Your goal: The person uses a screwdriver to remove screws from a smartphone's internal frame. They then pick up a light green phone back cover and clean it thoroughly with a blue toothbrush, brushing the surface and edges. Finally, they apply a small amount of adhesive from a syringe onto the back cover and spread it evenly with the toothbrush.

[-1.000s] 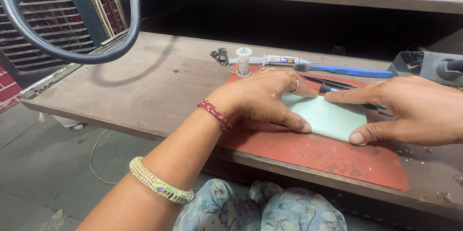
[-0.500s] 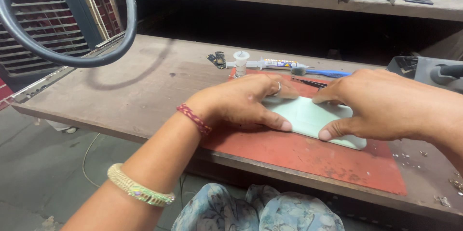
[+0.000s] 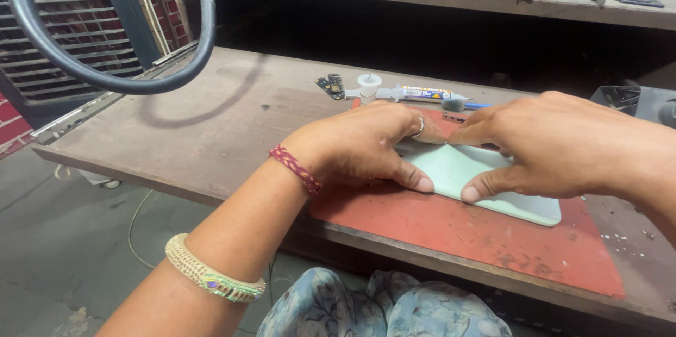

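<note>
Both hands press down on a flat pale green slab (image 3: 493, 182) that lies on a red mat (image 3: 451, 228) on the bench (image 3: 211, 126). The left hand (image 3: 359, 143) lies flat on the slab's left end, fingers spread, thumb on the near edge. The right hand (image 3: 556, 143) covers the far right part, with its thumb also on the near edge. Neither hand is closed around anything; they only push and hold.

The slab could slip on the mat if one hand pushes harder than the other. It looks thin, so a hard push might bend or crack it.

The near edge of the bench is close to the slab, so a slide toward the person could tip it off. Just behind the hands lie a syringe tube (image 3: 422, 92), a small white cap (image 3: 368, 85) and a blue-handled tool (image 3: 465, 105). A push far would bump them. There is open bench to the left.
</note>
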